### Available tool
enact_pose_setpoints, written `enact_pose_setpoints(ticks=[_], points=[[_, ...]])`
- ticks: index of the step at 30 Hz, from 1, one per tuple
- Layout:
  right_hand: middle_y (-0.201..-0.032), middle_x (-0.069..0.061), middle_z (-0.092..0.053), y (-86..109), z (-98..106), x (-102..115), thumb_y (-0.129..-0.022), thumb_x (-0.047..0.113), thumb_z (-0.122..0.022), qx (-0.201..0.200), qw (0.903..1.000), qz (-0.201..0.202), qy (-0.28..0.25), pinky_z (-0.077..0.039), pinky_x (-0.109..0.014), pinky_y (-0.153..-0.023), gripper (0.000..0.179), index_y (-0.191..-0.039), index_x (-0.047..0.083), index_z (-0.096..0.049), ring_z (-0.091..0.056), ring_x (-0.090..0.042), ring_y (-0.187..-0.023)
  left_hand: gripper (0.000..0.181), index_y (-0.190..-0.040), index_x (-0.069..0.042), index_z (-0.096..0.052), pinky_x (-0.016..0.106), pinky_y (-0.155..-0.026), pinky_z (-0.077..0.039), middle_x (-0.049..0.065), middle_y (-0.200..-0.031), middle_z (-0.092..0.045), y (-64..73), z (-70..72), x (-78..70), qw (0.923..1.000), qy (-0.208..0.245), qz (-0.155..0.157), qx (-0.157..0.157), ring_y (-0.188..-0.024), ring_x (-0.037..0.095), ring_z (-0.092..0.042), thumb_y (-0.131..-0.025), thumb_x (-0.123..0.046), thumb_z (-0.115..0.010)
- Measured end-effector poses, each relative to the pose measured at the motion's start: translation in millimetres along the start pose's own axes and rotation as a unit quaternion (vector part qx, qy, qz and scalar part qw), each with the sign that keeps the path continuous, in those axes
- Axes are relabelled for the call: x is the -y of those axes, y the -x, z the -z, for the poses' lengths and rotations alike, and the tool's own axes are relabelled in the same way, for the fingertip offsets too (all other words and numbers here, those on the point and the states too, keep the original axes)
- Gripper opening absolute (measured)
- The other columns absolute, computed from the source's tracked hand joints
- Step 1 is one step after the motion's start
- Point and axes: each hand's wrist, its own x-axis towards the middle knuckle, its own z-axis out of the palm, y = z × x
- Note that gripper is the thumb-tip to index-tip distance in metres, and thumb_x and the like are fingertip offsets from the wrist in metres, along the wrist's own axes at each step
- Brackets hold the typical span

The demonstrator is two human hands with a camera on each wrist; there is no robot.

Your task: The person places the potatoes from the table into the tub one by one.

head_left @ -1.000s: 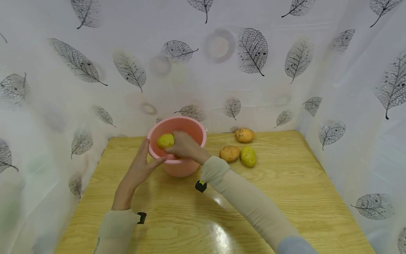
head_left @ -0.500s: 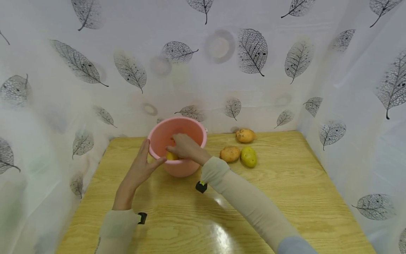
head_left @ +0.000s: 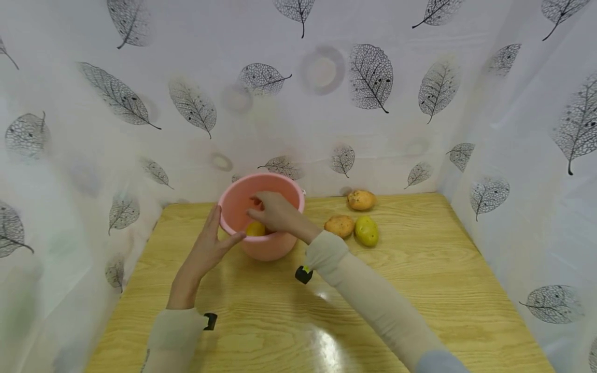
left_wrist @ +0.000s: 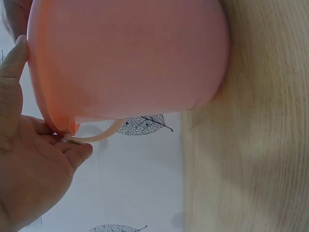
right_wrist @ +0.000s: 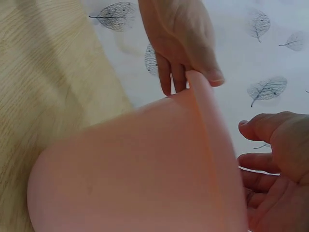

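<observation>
A pink bucket [head_left: 266, 250] stands on the wooden table, left of the middle. My left hand [head_left: 207, 253] grips its left rim, the thumb near the front edge and the fingers at the side. In the left wrist view those fingers are by the joint of the pale handle [left_wrist: 104, 134]. A yellow potato [head_left: 255, 228] shows inside the bucket, partly hidden by the near rim and my right hand. My right hand [head_left: 278, 211] is over the bucket's mouth, thumb and fingers apart with nothing between them. The right wrist view shows these fingers [right_wrist: 260, 164] loosely spread beside the rim.
Right of the bucket lie two tan potatoes, one [head_left: 361, 200] near the back edge and one [head_left: 339, 226] closer, beside a yellow-green potato [head_left: 366, 231]. A white curtain [head_left: 322, 124] with leaf prints hangs behind and along both sides of the table [head_left: 261, 331].
My right hand has lowered the yellow potato into the bucket and let go, then drawn slightly up and right with its fingers spread. My left hand has stayed on the rim.
</observation>
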Motion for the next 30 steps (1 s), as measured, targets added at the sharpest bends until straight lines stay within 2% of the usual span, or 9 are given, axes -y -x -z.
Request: enact_pose_setpoints(ticks=[4, 11, 18, 24, 30], points=[[-0.125, -0.018, -0.069, 7.6, 12.4, -0.9, -0.104, 0.022, -0.064, -0.011, 0.9996, 0.011, -0.024, -0.054, -0.036, -0.097, 0.046, -0.139, -0.007, -0.059, -0.066, -0.027, -0.112, 0.109, -0.165, -0.008, 0.008, 0.068, -0.12, -0.015, 0.013, -0.172, 0.008, 0.8, -0.4, -0.3, 1.0, 0.001, 0.002, -0.001, -0.156, 0.04, -0.003, -0.099, -0.05, -0.068], [-0.125, -0.019, -0.068, 22.2, 34.4, -8.8, -0.102, 0.019, -0.066, -0.046, 0.9979, 0.028, -0.035, -0.056, -0.039, -0.094, 0.042, -0.136, -0.004, -0.061, -0.067, -0.031, -0.11, 0.109, -0.166, -0.007, 0.006, 0.067, -0.12, -0.015, 0.014, -0.172, 0.007, 0.7, -0.9, -1.1, 0.9999, -0.004, 0.01, -0.004, -0.156, 0.041, -0.003, -0.098, -0.05, -0.068], [-0.133, -0.019, -0.064, 42.4, 54.7, -22.1, -0.102, 0.027, -0.066, -0.039, 0.9988, -0.012, -0.026, -0.054, -0.041, -0.097, 0.05, -0.141, -0.003, -0.059, -0.063, -0.033, -0.117, 0.11, -0.166, -0.009, 0.007, 0.067, -0.12, -0.015, 0.014, -0.172, 0.007, -0.1, -1.3, -0.9, 0.9999, -0.004, 0.009, -0.006, -0.156, 0.041, -0.003, -0.098, -0.05, -0.069], [-0.139, -0.022, -0.061, 60.0, 70.0, -40.4, -0.102, 0.025, -0.065, -0.044, 0.9988, -0.016, -0.014, -0.054, -0.047, -0.098, 0.051, -0.143, -0.004, -0.057, -0.061, -0.038, -0.121, 0.109, -0.166, -0.008, 0.007, 0.068, -0.12, -0.014, 0.014, -0.172, 0.007, -0.4, -1.4, -1.0, 0.9999, -0.006, 0.006, -0.007, -0.156, 0.041, -0.003, -0.098, -0.047, -0.069], [-0.142, -0.023, -0.058, 79.1, 84.1, -55.3, -0.104, 0.026, -0.063, -0.05, 0.9975, -0.05, 0.001, -0.053, -0.051, -0.098, 0.053, -0.146, -0.004, -0.054, -0.06, -0.04, -0.123, 0.109, -0.166, -0.01, 0.007, 0.068, -0.12, -0.014, 0.012, -0.172, 0.008, -0.7, -0.5, -1.8, 0.9999, -0.004, 0.009, -0.004, -0.156, 0.041, -0.002, -0.098, -0.049, -0.069]])
